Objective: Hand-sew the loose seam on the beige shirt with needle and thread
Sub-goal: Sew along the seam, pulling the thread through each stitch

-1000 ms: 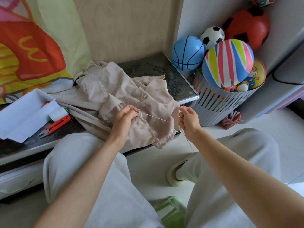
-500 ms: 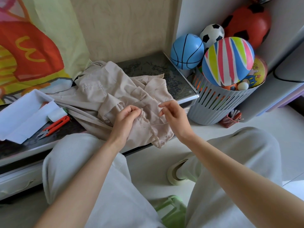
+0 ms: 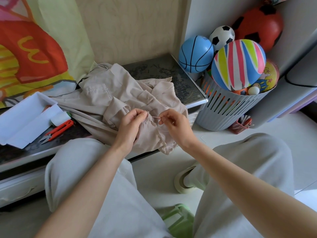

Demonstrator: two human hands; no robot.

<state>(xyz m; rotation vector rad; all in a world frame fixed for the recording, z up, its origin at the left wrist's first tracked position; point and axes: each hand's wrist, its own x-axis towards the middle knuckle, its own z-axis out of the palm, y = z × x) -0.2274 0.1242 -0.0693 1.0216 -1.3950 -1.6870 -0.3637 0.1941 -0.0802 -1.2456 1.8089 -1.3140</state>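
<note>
While left hand (image 3: 131, 125) pinches beige shirt (image 3: 120, 93) seam | right hand (image 3: 175, 125) pinches needle (image 3: 155, 117) just beside

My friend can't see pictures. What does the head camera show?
A person's left hand pinches a beige shirt on a dark table while the right hand holds a needle at its seam. Orange snips lie left; a basket of balls stands right.
</note>
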